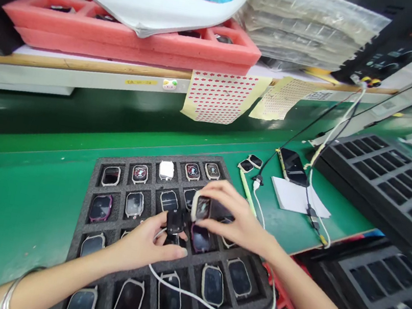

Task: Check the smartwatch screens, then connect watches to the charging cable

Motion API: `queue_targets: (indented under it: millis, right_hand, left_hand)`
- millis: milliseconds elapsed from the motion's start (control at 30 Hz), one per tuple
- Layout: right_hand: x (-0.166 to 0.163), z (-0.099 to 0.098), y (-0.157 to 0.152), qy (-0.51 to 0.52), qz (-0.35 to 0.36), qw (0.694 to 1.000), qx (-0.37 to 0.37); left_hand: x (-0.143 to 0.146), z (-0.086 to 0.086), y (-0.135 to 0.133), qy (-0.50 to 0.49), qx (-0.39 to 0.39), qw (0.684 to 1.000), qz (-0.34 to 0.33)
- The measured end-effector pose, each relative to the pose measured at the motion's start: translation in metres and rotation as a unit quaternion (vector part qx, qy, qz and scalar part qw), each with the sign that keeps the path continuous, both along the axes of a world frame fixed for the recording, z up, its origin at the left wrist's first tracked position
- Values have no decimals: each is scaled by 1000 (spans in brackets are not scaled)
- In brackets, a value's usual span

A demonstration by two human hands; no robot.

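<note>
A black foam tray (85,219) with several smartwatch bodies in its pockets lies on the green table. My right hand (237,221) pinches one watch body (202,208) just above the tray's middle. My left hand (142,243) grips a small black clip connector (175,221) on a white cable (206,307), right beside that watch. The cable loops over the tray's front rows. One white watch (166,169) sits in the back row.
Two loose watch bodies (250,163), a phone (292,166), a white notepad (295,194) and a green pen (245,189) lie right of the tray. More black trays (387,181) stand at the right. A pink foam tray (131,35) and sticker sheets (220,97) sit on the shelf behind.
</note>
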State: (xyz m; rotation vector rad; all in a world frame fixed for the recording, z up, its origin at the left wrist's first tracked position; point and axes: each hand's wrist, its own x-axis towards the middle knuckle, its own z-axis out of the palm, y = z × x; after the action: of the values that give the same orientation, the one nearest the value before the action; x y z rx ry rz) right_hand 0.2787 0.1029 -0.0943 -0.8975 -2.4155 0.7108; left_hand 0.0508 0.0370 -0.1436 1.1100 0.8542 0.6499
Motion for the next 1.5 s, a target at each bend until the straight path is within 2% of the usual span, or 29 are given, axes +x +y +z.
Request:
queue_targets:
  millis: [67, 167, 233, 333, 433, 500, 633, 767, 867, 1033, 1133, 1233, 1500]
  right_hand:
    - [24, -2, 14, -38, -60, 997, 18]
    - [50, -4, 27, -139, -42, 989, 3]
    - [53, 0, 26, -194, -27, 980, 28]
    - [35, 13, 20, -247, -11, 963, 109]
    - [4, 20, 19, -266, 72, 952, 129]
    - [-14, 18, 22, -289, 102, 942, 136]
    - [-29, 7, 25, -325, 98, 926, 162]
    - [-28, 1, 26, -319, 97, 928, 165]
    - [-26, 3, 29, -297, 93, 940, 137]
    - [-18, 20, 26, -133, 48, 987, 71]
    - [-23, 27, 11, -95, 99, 990, 41]
    - [-36, 21, -4, -126, 130, 981, 64]
    - [-51, 1, -14, -126, 93, 979, 128]
  left_hand:
    - [0, -1, -1, 9, 3, 1000, -6]
    - [1, -1, -1, 23, 14, 1000, -12]
    - [1, -2, -2, 29, 16, 999, -14]
    - [2, -3, -2, 26, 17, 999, -13]
    - [3, -3, -2, 15, 16, 1000, -6]
    - [3, -3, -2, 8, 11, 1000, 2]
    - [3, -2, -1, -3, 11, 1000, 5]
    - [2, -1, 1, 2, 12, 1000, 7]
    - [1, 2, 3, 9, 2, 1000, 8]
    - [-2, 11, 8, -11, -62, 998, 1]
    - [-3, 12, 9, -31, -62, 998, 4]
    - [-3, 10, 8, -34, -55, 998, 24]
    - [1, 16, 6, -20, -57, 993, 106]
